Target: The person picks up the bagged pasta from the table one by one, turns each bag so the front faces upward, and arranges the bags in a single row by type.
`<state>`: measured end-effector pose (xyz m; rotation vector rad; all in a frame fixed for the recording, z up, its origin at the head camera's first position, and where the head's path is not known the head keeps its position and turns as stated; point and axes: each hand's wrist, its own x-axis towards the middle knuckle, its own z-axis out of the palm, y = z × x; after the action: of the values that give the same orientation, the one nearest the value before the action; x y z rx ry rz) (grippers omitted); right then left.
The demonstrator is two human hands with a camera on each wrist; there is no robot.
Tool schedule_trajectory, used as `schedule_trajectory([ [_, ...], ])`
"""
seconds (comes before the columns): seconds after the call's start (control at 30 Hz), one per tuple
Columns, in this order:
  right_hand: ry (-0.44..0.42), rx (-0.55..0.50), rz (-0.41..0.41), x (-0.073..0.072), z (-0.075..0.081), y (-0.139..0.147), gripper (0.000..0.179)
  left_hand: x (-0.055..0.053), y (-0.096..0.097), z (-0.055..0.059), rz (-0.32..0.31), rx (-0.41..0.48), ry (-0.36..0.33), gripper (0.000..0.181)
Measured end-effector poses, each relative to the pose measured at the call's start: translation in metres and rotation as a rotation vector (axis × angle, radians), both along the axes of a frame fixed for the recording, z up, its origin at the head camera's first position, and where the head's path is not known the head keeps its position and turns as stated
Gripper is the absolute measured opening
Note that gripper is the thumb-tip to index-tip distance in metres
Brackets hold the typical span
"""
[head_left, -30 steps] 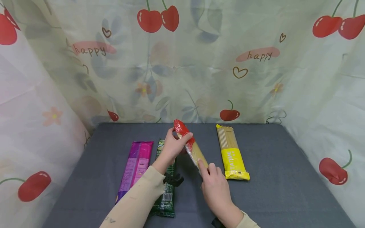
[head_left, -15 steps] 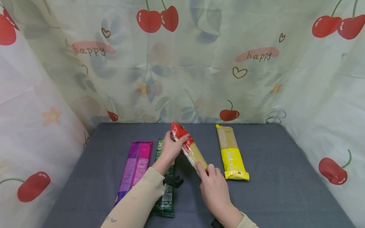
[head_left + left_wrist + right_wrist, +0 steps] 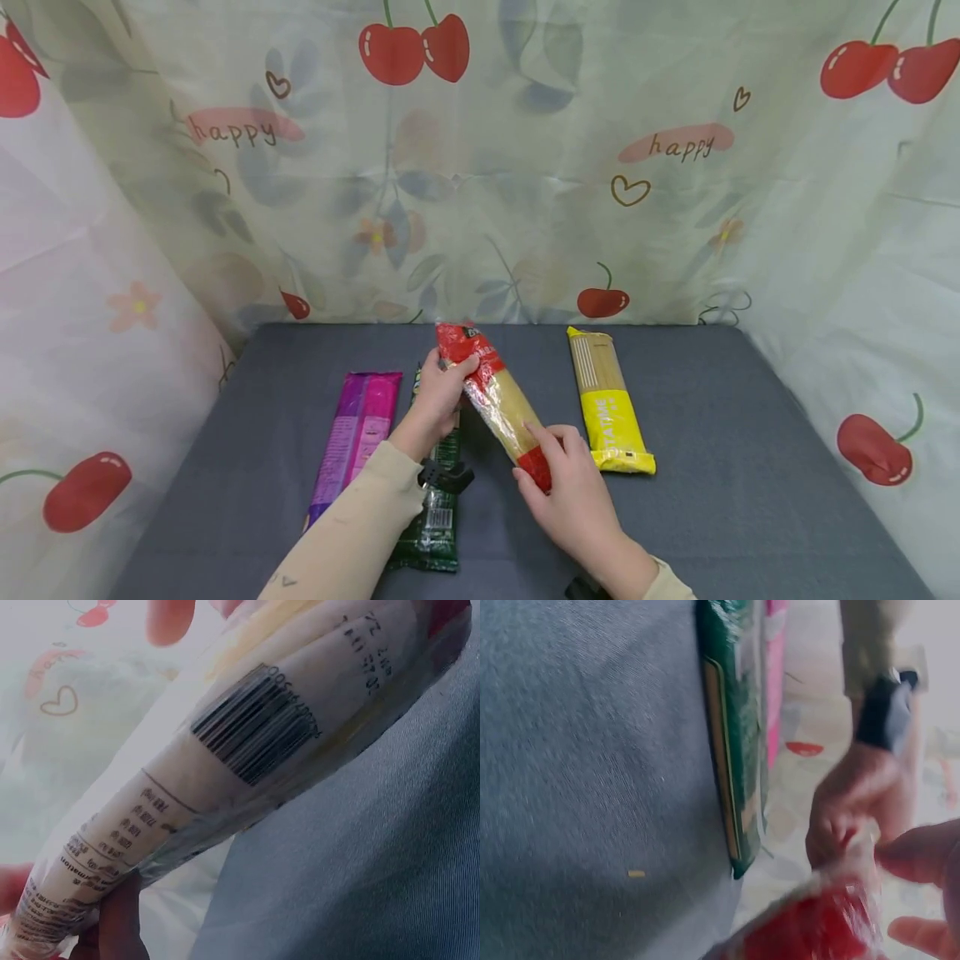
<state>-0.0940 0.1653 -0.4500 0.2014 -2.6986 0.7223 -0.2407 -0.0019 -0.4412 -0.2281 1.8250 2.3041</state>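
A clear bag of spaghetti with red ends is held up at a slant above the table. Near its upper red end my left hand grips it, thumb on the front. My right hand holds the lower red end between thumb and fingers. The left wrist view has the bag's white label with a barcode. In the right wrist view the bag's red end is close and blurred, with the left hand beyond it. Under the left forearm lies a green pack, partly hidden.
At left lies a purple and pink pack, partly covered by the left sleeve. A yellow spaghetti pack lies to the right. Dark grey cloth covers the table, with a printed curtain behind. One small yellow piece lies on the cloth.
The bag has turned so more of its front faces up, and its upper end has shifted left and slightly down. The left hand moved with it; the right fingers shifted at the lower end.
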Motion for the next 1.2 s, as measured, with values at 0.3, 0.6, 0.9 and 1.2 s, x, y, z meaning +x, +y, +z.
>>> schedule_trajectory([
  [0.3, -0.269, -0.391, 0.05, -0.011, 0.005, 0.029, 0.059, -0.002, -0.009, -0.002, -0.074, 0.108, 0.022, 0.053],
  [0.6, -0.557, -0.691, 0.129, -0.014, -0.002, 0.036, 0.063, -0.003, -0.011, -0.005, -0.162, 0.172, 0.054, 0.056],
  [0.9, -0.679, -0.798, 0.293, -0.012, -0.008, 0.036, 0.073, -0.001, -0.011, -0.005, -0.19, 0.19, 0.076, 0.049],
  [1.2, -0.657, -0.839, 0.289, -0.012, -0.008, 0.031, 0.072, -0.002, -0.012, -0.009, -0.191, 0.15, 0.074, 0.049],
])
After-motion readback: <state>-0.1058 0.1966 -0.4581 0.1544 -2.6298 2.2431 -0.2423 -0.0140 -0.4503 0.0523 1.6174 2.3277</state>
